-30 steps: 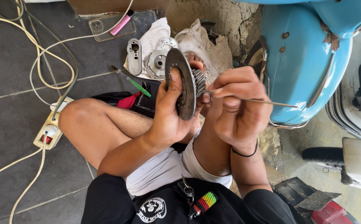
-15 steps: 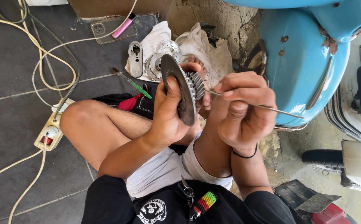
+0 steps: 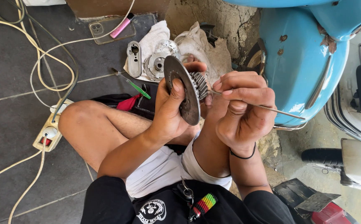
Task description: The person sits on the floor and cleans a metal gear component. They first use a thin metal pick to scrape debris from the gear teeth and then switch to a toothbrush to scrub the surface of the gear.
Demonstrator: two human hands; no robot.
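My left hand (image 3: 171,108) grips a round dark metal disc (image 3: 181,89) with a toothed gear (image 3: 200,85) on its far side, held upright over my lap. My right hand (image 3: 242,110) pinches a thin metal pick (image 3: 271,109). The pick's tip touches the gear teeth and its long end sticks out to the right. A black band circles my right wrist.
Metal engine parts (image 3: 152,60) lie on white rags (image 3: 197,43) on the dark tiled floor. A green-handled screwdriver (image 3: 134,85) lies beside them, a phone and pink lighter (image 3: 120,27) farther back. A power strip (image 3: 49,132) with cables is at left, a blue scooter (image 3: 305,58) at right.
Both hands have shifted slightly and the disc has tilted a little. The pick stays at the gear teeth.
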